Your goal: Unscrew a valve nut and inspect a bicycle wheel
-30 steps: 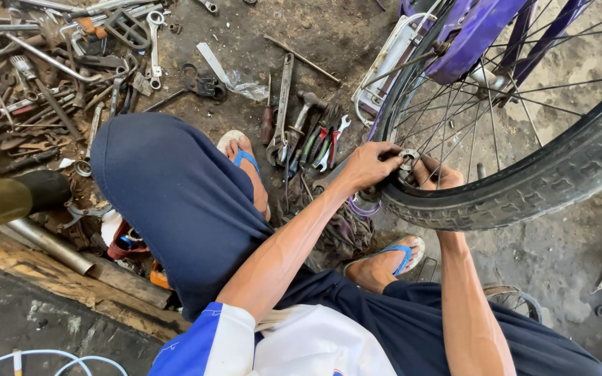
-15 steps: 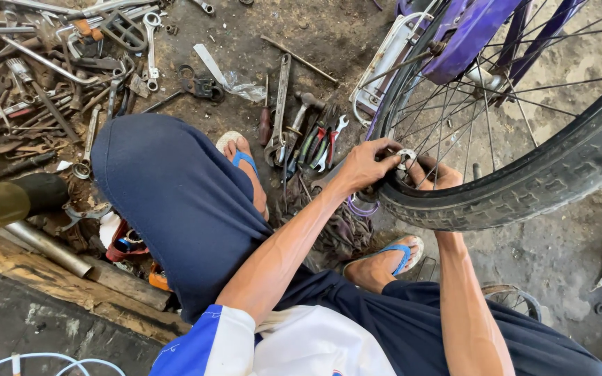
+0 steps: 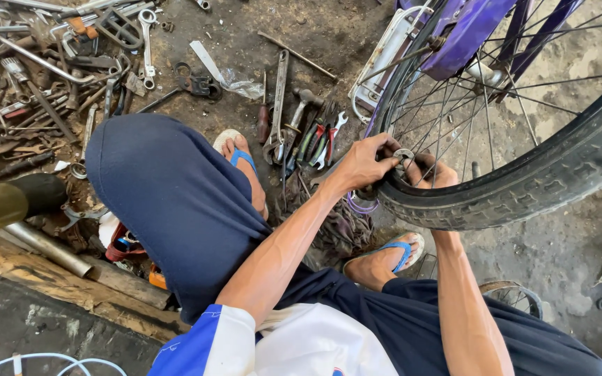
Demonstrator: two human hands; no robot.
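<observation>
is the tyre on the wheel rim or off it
On, as far as shown: the black tyre wraps the spoked rim. Both hands, left hand and right hand, work at its inner edge.

A small metal ring (image 3: 404, 154) is pinched by the left hand (image 3: 365, 163) at the rim of a bicycle wheel (image 3: 517, 188), with the right hand (image 3: 432, 170) curled over the tyre just beside it. Wrenches and pliers (image 3: 308, 136) are scattered on the dirt floor (image 3: 329, 35) near the sandalled feet.
</observation>
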